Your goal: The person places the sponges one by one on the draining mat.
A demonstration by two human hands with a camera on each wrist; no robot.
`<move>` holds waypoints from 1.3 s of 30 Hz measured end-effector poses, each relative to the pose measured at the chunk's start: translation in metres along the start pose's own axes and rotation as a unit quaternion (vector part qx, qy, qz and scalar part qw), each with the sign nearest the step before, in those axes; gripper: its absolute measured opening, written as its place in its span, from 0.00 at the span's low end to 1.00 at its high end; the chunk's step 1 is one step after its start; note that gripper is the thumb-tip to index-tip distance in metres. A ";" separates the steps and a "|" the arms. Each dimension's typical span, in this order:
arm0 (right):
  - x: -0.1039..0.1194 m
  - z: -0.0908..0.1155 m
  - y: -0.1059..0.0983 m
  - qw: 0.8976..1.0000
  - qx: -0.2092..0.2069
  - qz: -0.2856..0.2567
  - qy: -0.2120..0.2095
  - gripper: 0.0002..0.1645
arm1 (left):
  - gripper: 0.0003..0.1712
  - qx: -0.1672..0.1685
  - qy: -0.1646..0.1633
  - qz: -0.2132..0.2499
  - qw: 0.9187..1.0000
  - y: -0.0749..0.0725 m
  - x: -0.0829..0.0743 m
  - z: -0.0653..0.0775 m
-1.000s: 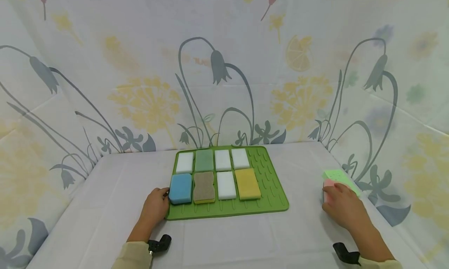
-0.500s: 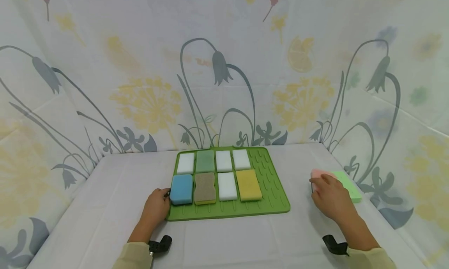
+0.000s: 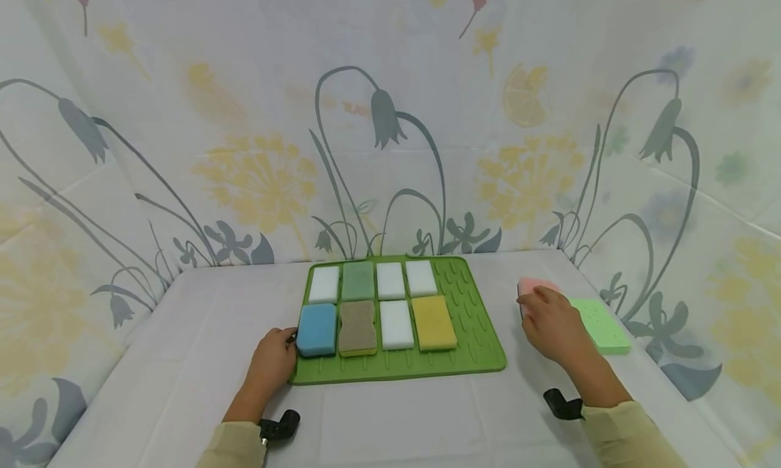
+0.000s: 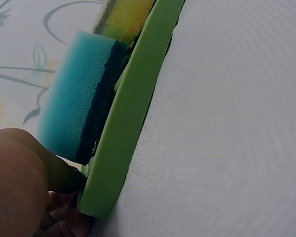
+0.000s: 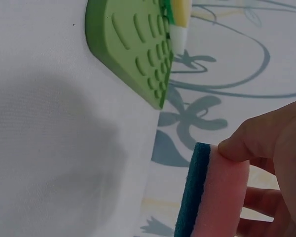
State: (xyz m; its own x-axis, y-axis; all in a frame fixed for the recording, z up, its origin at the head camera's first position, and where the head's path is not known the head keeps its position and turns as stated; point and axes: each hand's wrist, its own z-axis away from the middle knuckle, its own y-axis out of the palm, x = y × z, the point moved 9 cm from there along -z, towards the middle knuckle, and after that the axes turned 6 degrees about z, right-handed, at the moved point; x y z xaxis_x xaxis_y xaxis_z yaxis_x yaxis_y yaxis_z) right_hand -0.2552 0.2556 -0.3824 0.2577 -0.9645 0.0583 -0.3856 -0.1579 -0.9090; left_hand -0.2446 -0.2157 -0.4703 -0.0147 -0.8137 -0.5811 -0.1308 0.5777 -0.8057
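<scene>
A pink sponge with a dark scouring layer is pinched between the thumb and fingers of my right hand, to the right of the green mat. The right wrist view shows this sponge raised off the table with its dark side facing the mat. My left hand holds the mat's left edge, thumb over the rim and fingers curled at its corner, beside the blue sponge. Also on the mat are a brown-topped sponge, a yellow one, a green one and several white ones.
A light green sponge lies on the white-covered table at the right, beyond my right wrist. The mat's right strip shows bare ridges. A flower-patterned cloth hangs behind and at both sides.
My right hand has carried the pink sponge leftward from over the light green sponge towards the mat, uncovering the light green sponge. The left hand has stayed at the mat's edge.
</scene>
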 end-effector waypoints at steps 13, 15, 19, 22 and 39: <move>0.010 -0.024 0.018 0.999 0.002 -0.017 -0.028 0.18 | 0.20 0.004 -0.009 0.000 1.000 0.001 0.000 -0.001; 0.013 -0.028 0.020 0.999 0.000 -0.021 -0.036 0.18 | 0.20 0.004 -0.009 -0.001 1.000 0.001 0.000 -0.001; 0.021 -0.036 0.024 0.998 -0.008 -0.037 -0.056 0.17 | 0.20 0.001 -0.008 -0.005 1.000 0.000 0.000 -0.001; 0.027 -0.041 0.029 0.997 -0.009 -0.049 -0.064 0.17 | 0.20 -0.001 -0.009 -0.004 1.000 0.000 0.000 -0.001; 0.046 -0.067 0.050 0.993 -0.005 -0.062 -0.097 0.16 | 0.20 0.003 -0.009 0.003 1.000 0.000 -0.001 0.000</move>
State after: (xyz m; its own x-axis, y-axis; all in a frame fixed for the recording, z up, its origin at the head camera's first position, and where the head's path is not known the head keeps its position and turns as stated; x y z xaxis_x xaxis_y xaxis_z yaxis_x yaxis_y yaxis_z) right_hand -0.3220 0.1891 -0.3970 0.4697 -0.8784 0.0879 -0.3489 -0.2762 -0.8956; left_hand -0.2449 -0.2153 -0.4696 0.0020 -0.8085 -0.5885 -0.1240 0.5837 -0.8024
